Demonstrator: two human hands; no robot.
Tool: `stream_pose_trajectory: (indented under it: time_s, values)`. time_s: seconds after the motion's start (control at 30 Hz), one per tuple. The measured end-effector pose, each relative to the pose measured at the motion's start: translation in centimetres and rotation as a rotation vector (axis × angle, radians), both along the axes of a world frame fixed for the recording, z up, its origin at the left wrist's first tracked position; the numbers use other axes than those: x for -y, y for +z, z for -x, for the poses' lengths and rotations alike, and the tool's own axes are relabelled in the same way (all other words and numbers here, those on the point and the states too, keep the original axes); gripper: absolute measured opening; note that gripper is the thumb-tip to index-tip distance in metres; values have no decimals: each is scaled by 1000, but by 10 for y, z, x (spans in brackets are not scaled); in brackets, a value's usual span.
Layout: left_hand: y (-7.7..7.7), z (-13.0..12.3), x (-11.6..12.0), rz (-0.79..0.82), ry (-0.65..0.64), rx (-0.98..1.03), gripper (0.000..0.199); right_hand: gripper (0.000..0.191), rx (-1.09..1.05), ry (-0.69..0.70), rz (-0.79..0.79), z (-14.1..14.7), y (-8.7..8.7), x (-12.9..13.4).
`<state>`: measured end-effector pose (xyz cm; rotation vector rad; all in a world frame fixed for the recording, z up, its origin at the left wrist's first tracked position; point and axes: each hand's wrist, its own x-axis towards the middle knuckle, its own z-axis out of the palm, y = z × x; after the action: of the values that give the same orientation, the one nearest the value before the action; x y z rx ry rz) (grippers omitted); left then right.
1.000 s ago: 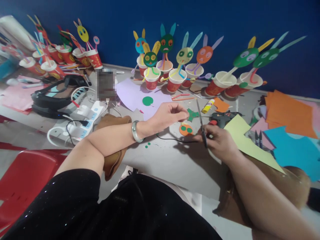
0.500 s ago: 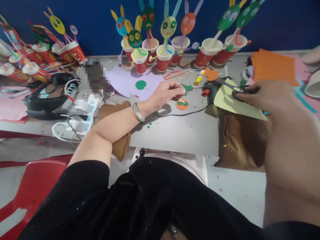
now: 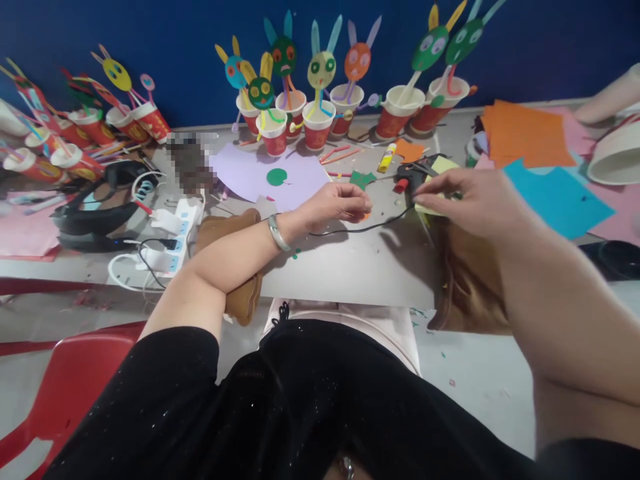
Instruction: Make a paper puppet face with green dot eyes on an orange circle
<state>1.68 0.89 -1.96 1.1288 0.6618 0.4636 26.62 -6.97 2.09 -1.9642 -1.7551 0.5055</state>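
Observation:
My left hand (image 3: 337, 205), a bangle on its wrist, hovers over the table with fingertips pinched together; what they hold, if anything, is hidden. Under those fingertips peeks the edge of an orange paper disc (image 3: 367, 215). My right hand (image 3: 473, 197) reaches in from the right, thumb and forefinger stretched out and apart, over a yellow paper sheet (image 3: 440, 165). Its fingers partly cover that sheet. A black glue gun (image 3: 413, 177) lies just beyond the thumb, its cable curving toward my left hand. A green paper scrap (image 3: 362, 179) rests behind my left fingers.
Red paper cups (image 3: 319, 133) with paper rabbit figures line the back. A purple sheet (image 3: 240, 170) carries a green disc (image 3: 277, 177). A glue stick (image 3: 387, 159), orange sheets (image 3: 530, 137), a blue sheet (image 3: 560, 200), a power strip (image 3: 181, 237) and brown pouches lie around. Another person's arm (image 3: 613, 97) shows far right.
My right hand has moved left from the scissors, which no longer show in its fingers. The blue sheet has come into view. My left hand has dropped slightly, covering most of the orange disc.

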Motion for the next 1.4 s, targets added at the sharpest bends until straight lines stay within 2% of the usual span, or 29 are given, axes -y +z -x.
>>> stream_pose_trajectory:
  time_s: [0.1,0.2,0.3,0.7,1.03,1.4]
  values:
    - [0,1,0,37,-3,21,17,13,-278,98,28,27,-15,2]
    - [0,1,2,55,5,26,16,21,-552,92,12,43,-30,-2]
    - [0,1,2,87,15,29,14,25,-699,83,42,51,-39,-6]
    - [2,0,6,190,46,-60,9,33,-830,18,17,50,-59,-11]
    - [-3,0,11,223,63,-105,15,28,-936,80,77,50,-61,-8]
    - [-1,-2,12,227,59,-111,19,20,-911,69,116,51,-59,-6]
